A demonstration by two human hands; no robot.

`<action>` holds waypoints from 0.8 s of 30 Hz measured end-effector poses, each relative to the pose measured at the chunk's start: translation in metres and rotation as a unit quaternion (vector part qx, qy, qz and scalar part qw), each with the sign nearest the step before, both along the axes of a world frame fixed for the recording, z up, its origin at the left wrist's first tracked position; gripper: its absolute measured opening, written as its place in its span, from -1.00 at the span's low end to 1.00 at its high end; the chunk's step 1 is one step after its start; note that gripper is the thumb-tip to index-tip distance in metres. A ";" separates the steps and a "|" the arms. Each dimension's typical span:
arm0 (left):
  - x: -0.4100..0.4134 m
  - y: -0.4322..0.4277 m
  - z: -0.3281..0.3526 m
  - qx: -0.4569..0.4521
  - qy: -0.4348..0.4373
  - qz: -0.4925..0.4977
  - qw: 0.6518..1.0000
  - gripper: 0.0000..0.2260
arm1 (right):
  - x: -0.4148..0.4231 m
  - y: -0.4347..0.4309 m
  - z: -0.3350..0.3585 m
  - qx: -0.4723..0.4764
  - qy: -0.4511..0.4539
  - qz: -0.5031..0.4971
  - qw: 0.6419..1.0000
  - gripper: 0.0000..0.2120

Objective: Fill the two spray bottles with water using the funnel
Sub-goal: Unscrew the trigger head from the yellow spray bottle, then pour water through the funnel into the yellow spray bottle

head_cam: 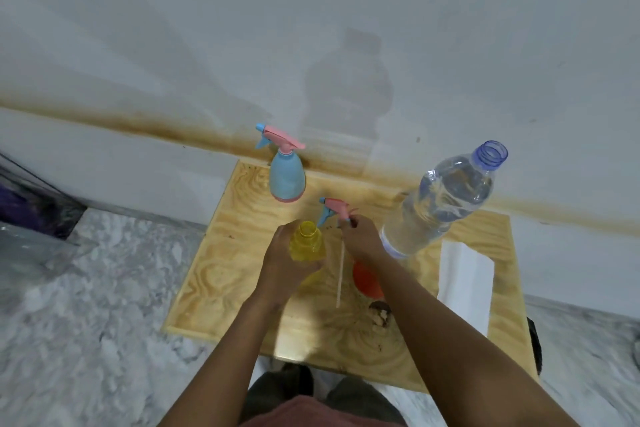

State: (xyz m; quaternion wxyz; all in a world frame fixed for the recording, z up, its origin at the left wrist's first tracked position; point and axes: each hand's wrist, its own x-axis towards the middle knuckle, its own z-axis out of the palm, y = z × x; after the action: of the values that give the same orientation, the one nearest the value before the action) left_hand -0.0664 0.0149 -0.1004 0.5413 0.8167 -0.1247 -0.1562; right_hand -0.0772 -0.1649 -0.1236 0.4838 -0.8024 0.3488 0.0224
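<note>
A yellow spray bottle (307, 242) stands uncapped on the wooden table (221, 274), and my left hand (284, 258) is wrapped around its body. My right hand (360, 236) holds its pink and blue spray head (334, 209) lifted beside the neck, with the white dip tube (340, 274) hanging down from it. A blue spray bottle (287, 177) with its pink head on stands at the back of the table. An orange funnel (367, 279) lies on the table, partly hidden under my right forearm. A large clear water bottle (443, 198) stands uncapped at the right.
A white folded paper or box (465, 282) lies on the table's right side. A small brown lump (380, 314) sits near my right forearm. The table stands against a stained white wall (346, 45). Marble floor (86, 305) surrounds it.
</note>
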 end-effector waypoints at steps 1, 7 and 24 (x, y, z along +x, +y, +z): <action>-0.002 0.000 -0.002 0.008 -0.005 -0.005 1.000 -0.36 | 0.001 0.001 -0.005 0.000 0.008 0.002 1.000 -0.75; -0.009 -0.005 -0.012 0.015 -0.026 -0.005 1.000 -0.35 | 0.007 0.009 -0.025 -0.003 0.025 -0.005 1.000 -0.70; -0.023 -0.003 -0.020 0.019 -0.058 0.005 0.998 -0.28 | -0.115 0.009 0.012 -0.219 0.045 0.016 0.975 -0.55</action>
State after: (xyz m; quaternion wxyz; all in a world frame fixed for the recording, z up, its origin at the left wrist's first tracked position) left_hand -0.0897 0.0121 -0.1208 0.5183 0.8353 -0.1484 -0.1080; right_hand -0.1918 -0.1556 -0.1120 0.2802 -0.8923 0.3538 -0.0110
